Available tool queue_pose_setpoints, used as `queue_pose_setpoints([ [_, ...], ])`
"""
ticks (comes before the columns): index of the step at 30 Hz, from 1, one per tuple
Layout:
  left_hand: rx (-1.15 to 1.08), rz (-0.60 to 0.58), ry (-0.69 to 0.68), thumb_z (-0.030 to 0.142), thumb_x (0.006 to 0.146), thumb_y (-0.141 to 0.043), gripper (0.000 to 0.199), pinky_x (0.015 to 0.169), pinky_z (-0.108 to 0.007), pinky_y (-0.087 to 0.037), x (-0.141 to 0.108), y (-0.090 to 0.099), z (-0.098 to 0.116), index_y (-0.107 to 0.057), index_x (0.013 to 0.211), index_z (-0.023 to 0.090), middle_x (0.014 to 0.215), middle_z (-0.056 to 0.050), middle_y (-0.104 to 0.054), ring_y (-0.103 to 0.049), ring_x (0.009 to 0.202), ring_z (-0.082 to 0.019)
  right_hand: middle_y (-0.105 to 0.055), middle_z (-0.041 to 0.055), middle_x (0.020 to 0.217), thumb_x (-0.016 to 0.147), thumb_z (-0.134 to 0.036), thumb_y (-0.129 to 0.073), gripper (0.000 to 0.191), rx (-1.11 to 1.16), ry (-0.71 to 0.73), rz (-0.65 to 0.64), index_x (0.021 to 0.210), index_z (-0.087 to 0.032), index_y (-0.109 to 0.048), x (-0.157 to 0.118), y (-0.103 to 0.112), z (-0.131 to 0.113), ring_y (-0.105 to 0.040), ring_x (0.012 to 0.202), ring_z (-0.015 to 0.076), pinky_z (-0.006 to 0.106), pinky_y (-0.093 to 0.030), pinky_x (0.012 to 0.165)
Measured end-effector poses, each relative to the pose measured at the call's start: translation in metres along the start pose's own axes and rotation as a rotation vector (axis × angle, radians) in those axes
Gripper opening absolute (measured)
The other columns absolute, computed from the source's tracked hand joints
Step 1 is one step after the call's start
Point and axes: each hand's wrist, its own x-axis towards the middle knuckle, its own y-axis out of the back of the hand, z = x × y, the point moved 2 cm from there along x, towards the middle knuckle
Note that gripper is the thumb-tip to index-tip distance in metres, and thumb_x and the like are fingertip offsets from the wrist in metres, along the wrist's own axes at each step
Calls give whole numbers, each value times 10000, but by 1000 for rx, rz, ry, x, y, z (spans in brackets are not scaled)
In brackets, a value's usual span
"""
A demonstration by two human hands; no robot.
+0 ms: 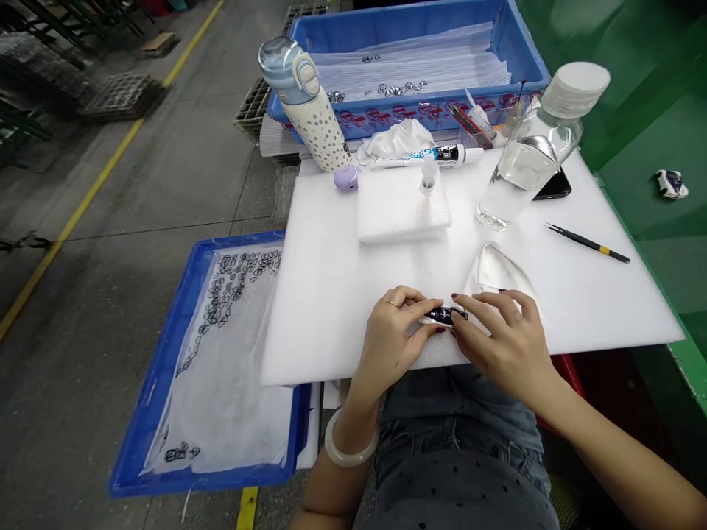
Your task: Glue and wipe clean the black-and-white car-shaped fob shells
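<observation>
1. One grey floor (210, 184) with yellow lines; one green surface (635, 169) at right.
2. One white foam tabletop (325, 294).
3. Two blue bins: one (420, 29) behind, one (166, 353) at left with many dark rings (221, 287).
4. Two bottles, dotted (317, 129) and clear (524, 169).
5. One foam block (398, 210).
6. Two bare hands: left hand (389, 338), right hand (505, 338), fingers close together on the small piece.
7. One black pair of tweezers (588, 243).
8. One small dark-and-white piece (443, 316), held between both hands near the front edge.
</observation>
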Motion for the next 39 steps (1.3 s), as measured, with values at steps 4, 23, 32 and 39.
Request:
queue_pose_setpoints([
  [4,11,-1,11,299,855,-742,304,874,-411,-546,1,2,1,-713,1153,252,1032,-61,-645,-625,977,-228,-666,75,1270,940,-240,-591,187,88,-24,-103,1097,-171,-668,3,6,7,-590,1066,281,484,-414,957],
  [23,32,46,138,412,922,-606,256,919,-410,-560,-4,6,-2,-742,1078,262,1100,-47,-692,-650,1040,-242,-694,120,895,723,-467,-664,494,-184,-1370,-10,1136,-211,-576,-191,74,246,-655,890,398,684,-490,778],
  [32,-7,77,122,370,907,-596,225,878,-400,-571,1,5,-2,-757,1010,252,1031,-53,-719,-679,988,-248,-591,25,775,898,-518,-612,341,-111,-1093,177,900,-178,-585,-87,36,346,-533,683,133,324,-505,688],
  [39,-17,115,71,269,892,-603,188,870,-401,-574,5,0,2,-747,1006,229,988,-67,-717,-681,962,-247,-640,84,753,850,-454,-663,308,15,-724,288,1049,-228,-593,-39,36,294,-497,503,166,331,-378,492],
])
